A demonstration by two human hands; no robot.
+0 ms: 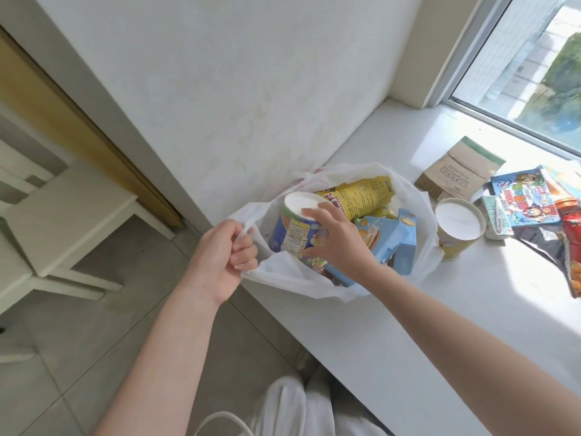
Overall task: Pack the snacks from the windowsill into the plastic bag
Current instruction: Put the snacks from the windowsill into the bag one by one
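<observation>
A white plastic bag (283, 275) sits open at the left end of the windowsill (471, 309). My left hand (224, 256) is shut on the bag's left edge. My right hand (334, 237) grips a blue snack cup with a white lid (295, 221), which leans inside the bag's mouth. In the bag lie a yellow snack pack (364, 191) and a light blue biscuit box (390, 240). Just right of the bag, a second cup with a white lid (459, 225) stands on the sill.
Further right on the sill lie a brown carton (456, 171), a blue cartoon packet (525, 196), a small pale green carton (496, 218), a dark packet (540, 243) and a red packet (573, 240). A white chair (63, 221) stands left on the floor.
</observation>
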